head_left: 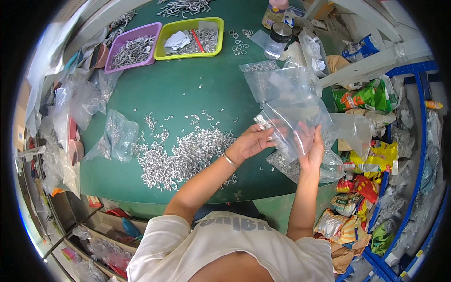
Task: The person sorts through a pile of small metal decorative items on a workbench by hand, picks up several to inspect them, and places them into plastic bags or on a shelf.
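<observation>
So from your head cam, there's a lot of shiny stuff on that smooth green table (188, 94). The big heap of metal bits (183, 157) in front of you is all tiny, silvery, curved pieces, loosely spread at the edges with a few strays further up. Some flat metal rings (240, 47) lie near the far side, and the clear bag (297, 127) you've got is thin, glossy plastic, catching the light.

Containers: the purple tray (133, 66) has longer, bent grey metal pieces in it. Right beside it, the yellow-green tray (188, 56) holds small metal parts plus white slips (177, 40) and a red stick (197, 41). There's a see-through jar (277, 44) with a dark lid to the right, a plastic bag on the left (123, 136) with some metal bits inside, and a filled bag (285, 168) of small pieces under your hands.

Grip: your left hand (253, 142) is pinched closed on the clear bag's left edge, just beside a few shiny pieces at its corner. Your right hand (312, 148) is at the other side, fingers showing through the plastic; can't tell whether they're inside or behind it, or how tightly they hold.
</observation>
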The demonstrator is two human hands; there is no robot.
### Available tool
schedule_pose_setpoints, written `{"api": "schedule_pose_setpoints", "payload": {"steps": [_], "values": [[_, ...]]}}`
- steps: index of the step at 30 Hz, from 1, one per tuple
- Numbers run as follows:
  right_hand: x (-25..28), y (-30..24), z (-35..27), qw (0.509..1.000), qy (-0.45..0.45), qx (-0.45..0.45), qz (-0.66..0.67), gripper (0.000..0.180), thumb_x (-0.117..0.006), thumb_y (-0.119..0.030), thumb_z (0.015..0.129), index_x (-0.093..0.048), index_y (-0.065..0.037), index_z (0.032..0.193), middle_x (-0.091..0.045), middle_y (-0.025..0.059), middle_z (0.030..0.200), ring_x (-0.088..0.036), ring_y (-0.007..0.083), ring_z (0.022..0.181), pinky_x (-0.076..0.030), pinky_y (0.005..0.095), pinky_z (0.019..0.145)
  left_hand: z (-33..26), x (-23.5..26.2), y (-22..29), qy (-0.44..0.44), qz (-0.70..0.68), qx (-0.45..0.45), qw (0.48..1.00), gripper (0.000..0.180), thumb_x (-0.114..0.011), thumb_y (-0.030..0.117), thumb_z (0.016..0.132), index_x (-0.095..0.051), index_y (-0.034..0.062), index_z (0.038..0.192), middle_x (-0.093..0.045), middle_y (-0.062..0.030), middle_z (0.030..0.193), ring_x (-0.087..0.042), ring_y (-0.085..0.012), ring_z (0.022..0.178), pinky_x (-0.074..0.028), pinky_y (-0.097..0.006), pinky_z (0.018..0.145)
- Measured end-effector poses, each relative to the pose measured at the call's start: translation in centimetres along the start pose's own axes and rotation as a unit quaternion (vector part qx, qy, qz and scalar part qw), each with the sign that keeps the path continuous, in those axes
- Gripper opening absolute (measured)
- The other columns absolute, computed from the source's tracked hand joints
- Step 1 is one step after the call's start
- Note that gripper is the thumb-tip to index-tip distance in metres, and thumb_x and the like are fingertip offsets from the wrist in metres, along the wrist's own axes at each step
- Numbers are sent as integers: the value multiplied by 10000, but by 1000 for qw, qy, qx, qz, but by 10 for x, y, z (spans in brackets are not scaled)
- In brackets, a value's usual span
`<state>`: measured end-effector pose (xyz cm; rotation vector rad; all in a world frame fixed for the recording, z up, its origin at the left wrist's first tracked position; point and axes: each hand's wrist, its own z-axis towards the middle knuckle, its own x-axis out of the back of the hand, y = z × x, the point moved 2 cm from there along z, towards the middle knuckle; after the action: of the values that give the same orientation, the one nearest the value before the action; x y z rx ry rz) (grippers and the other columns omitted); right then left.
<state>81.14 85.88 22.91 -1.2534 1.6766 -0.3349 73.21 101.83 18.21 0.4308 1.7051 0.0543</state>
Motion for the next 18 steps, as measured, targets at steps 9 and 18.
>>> {"api": "schedule_pose_setpoints", "payload": {"steps": [9,18], "values": [[-25,50,-54,977,-143,82,-136,349,-511,-240,912,-489,15,1148,-555,187,1111,-561,271,1018,-452,406,852,-66,-39,14,53,-23,-176,983,449,-462,158,911,-339,26,1322,-356,-187,1363,-383,-296,1245,-309,-422,1046],[-40,40,-69,952,-226,-58,-198,238,-467,-199,930,-560,13,986,-643,119,784,-641,177,745,-510,266,528,-115,-2,33,-9,-146,-53,988,941,-359,698,768,-228,-14,1369,-287,-262,1377,-316,-361,1276,-262,-479,1049]]}}
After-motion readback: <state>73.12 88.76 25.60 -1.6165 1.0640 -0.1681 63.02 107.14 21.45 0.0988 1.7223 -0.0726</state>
